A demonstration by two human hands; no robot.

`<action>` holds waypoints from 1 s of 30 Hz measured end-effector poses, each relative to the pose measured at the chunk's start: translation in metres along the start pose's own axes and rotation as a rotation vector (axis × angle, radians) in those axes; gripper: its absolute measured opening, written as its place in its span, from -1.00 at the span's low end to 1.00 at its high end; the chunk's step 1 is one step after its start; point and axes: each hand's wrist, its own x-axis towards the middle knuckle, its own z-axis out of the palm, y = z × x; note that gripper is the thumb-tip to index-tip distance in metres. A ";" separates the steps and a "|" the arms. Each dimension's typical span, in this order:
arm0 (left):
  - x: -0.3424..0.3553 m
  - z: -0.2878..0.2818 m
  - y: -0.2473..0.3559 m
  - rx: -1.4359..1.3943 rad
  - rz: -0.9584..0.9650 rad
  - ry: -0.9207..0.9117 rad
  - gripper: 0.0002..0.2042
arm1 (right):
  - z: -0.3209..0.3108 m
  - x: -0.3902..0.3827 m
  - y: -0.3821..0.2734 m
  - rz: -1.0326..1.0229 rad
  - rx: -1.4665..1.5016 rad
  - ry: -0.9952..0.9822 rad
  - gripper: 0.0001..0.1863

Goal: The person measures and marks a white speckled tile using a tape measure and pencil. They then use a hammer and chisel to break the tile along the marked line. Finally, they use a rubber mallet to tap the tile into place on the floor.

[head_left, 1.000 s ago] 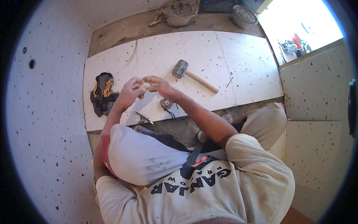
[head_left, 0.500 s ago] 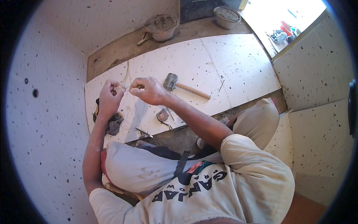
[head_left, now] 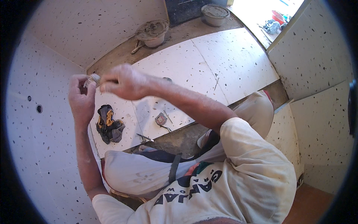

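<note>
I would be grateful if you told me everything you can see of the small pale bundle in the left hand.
The small pale bundle is roundish, whitish to tan, with faint bands across it, as though something were wound around it; its exact material is too small to tell. It is held up between the thumb and fingers of the left hand, which partly cover it. The right hand, blurred, is close on its right; whether they touch is unclear.

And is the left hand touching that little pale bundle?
Touching. The head view shows the left hand gripping the bundle between its thumb and fingers, with no gap.
</note>
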 end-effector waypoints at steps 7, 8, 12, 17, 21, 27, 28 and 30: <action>-0.011 0.003 0.044 -0.754 -0.077 -0.258 -0.76 | -0.028 0.007 0.003 0.060 -0.078 0.003 -0.72; -0.008 0.003 0.050 -0.813 -0.065 -0.173 -0.76 | -0.022 0.004 -0.004 -0.019 -0.124 -0.011 -0.72; 0.011 0.005 0.035 -0.069 0.129 0.114 -0.82 | -0.027 -0.001 -0.021 -0.052 -0.147 -0.028 -0.73; -0.012 0.011 0.041 -0.354 -0.129 -0.457 -0.81 | -0.068 0.004 -0.033 0.136 -0.138 0.052 -0.72; -0.005 0.016 0.060 -0.820 -0.012 -0.263 -0.80 | -0.048 -0.007 -0.014 0.048 -0.050 0.018 -0.71; 0.001 0.018 0.033 0.144 0.133 -0.144 -0.92 | -0.053 -0.005 -0.024 0.031 -0.231 0.000 -0.73; -0.002 0.021 0.030 0.106 0.086 -0.254 -0.91 | -0.060 -0.003 -0.026 0.077 -0.197 0.026 -0.73; -0.013 0.021 0.031 -0.168 0.034 -0.373 -0.87 | -0.065 -0.001 -0.025 0.172 -0.169 0.048 -0.72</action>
